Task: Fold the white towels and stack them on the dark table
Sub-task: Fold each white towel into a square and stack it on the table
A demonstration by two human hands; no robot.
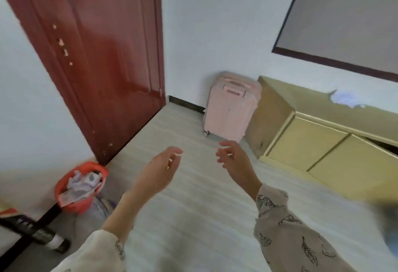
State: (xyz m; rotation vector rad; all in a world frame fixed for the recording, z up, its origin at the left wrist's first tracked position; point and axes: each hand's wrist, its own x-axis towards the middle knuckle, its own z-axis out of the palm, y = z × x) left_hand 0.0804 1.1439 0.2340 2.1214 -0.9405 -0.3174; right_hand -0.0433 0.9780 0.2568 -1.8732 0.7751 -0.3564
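No white towel and no dark table show in the head view. My left hand (160, 169) is raised over the pale floor, palm turned inward, fingers loosely curved and holding nothing. My right hand (235, 159) is raised beside it, a short gap apart, fingers relaxed and empty too. Both forearms wear light sleeves with a leaf print. A dark blurred shape (385, 224) sits at the right edge; I cannot tell what it is.
A red-brown door (103, 56) stands at the left. A pink suitcase (230, 108) rests against the wall beside a low yellow cabinet (318, 142). A red bin (80, 187) full of paper sits at lower left, with a black bar (32, 232) near it.
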